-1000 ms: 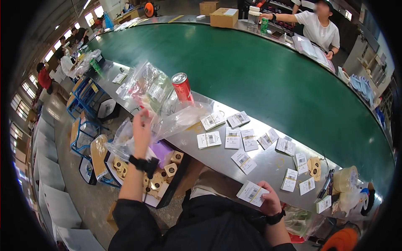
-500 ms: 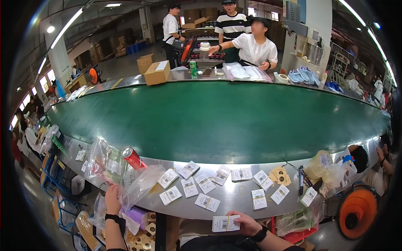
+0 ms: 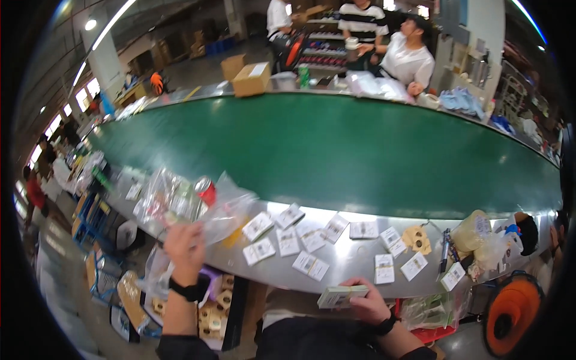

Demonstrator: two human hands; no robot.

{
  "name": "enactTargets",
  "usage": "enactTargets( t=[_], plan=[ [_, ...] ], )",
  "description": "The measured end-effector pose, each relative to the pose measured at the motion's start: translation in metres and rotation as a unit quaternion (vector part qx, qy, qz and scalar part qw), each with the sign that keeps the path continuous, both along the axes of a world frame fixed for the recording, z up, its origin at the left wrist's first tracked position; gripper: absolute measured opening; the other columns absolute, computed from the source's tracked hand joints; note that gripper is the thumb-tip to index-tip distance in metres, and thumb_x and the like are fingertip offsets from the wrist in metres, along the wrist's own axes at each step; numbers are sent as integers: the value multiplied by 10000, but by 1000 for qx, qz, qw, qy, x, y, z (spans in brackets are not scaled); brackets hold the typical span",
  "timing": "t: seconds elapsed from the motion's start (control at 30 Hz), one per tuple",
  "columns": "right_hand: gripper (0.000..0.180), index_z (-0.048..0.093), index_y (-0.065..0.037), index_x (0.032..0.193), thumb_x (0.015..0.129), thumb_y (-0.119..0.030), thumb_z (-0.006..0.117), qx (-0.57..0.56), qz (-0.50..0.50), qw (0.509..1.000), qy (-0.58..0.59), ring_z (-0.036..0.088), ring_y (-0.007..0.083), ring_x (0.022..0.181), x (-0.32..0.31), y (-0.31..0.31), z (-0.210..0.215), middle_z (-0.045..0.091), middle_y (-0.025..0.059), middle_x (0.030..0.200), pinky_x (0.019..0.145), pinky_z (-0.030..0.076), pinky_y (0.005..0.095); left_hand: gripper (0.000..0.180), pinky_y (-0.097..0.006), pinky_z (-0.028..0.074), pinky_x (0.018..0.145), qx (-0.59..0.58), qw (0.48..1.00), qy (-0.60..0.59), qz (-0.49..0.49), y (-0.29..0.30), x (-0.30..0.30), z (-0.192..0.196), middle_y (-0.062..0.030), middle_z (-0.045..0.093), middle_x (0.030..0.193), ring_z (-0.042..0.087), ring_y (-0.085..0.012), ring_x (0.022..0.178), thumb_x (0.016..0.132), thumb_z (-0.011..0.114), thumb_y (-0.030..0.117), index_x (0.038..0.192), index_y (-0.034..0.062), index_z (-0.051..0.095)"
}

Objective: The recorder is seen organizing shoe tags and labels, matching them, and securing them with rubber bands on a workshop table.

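My left hand (image 3: pixel 185 245) is raised and grips a clear plastic bag (image 3: pixel 192 207) that hangs over the steel ledge (image 3: pixel 354 267); a red can (image 3: pixel 206 191) stands just behind the bag. My right hand (image 3: pixel 367 301) holds a small stack of white cards (image 3: pixel 339 296) at the ledge's near edge. Several small white packets with labels (image 3: pixel 288 241) lie spread on the ledge between my hands and the green conveyor belt (image 3: pixel 336 150).
Across the belt a person in white (image 3: pixel 408 57) and two others stand by cardboard boxes (image 3: pixel 251 78). On the ledge at right are a tape roll (image 3: pixel 471 231), a pen (image 3: pixel 444 249) and plastic bags. An orange reel (image 3: pixel 513 306) sits lower right. Boxes of small rolls (image 3: pixel 216 303) sit under the ledge.
The view has swung to the right and upward along the belt. My left hand stays up on the plastic bag; my right hand has come in toward me with the cards.
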State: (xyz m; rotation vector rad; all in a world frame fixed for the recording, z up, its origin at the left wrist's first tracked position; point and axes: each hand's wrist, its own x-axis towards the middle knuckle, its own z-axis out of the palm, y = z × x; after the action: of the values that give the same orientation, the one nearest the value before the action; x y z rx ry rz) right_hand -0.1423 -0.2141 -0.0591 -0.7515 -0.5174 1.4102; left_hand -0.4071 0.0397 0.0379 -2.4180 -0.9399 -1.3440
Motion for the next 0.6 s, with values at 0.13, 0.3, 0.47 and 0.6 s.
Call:
enactTargets(
  t=[0.13, 0.3, 0.47, 0.6],
  plan=[
    [291, 443, -38, 1073, 805, 34, 532, 240, 30, 966, -94, 489, 258, 1086, -14, 24, 63, 495, 173, 1157, 919, 389, 395, 180, -338, 403, 536, 1, 994, 59, -92, -46, 72, 12, -64, 530, 669, 525, -247, 607, 644, 631, 14, 814, 64, 601],
    [305, 450, -59, 1043, 770, 48, 535, 393, -97, 851, -335, 474, 354, 1115, -28, 65, 74, 522, 169, 1140, 973, 317, 465, 223, -343, 417, 497, -81, 967, 14, -243, -78, 101, 7, -64, 545, 665, 540, -257, 574, 591, 642, 24, 800, 79, 588],
    [304, 426, -96, 1037, 778, 13, 541, 333, -143, 840, -404, 477, 353, 1133, -22, 47, 45, 543, 149, 1109, 1017, 201, 542, 173, -321, 451, 512, -90, 967, 26, -237, -89, 96, -14, -69, 587, 720, 577, -239, 612, 635, 656, 53, 800, 80, 611],
    [291, 465, -70, 1041, 775, 10, 553, 223, -174, 862, -421, 500, 310, 1109, -21, 35, 16, 553, 141, 1098, 993, 301, 438, 231, -342, 477, 652, -174, 957, 42, -230, -101, 97, -14, -135, 599, 817, 598, -264, 738, 702, 631, -3, 916, 44, 555]
  ],
)
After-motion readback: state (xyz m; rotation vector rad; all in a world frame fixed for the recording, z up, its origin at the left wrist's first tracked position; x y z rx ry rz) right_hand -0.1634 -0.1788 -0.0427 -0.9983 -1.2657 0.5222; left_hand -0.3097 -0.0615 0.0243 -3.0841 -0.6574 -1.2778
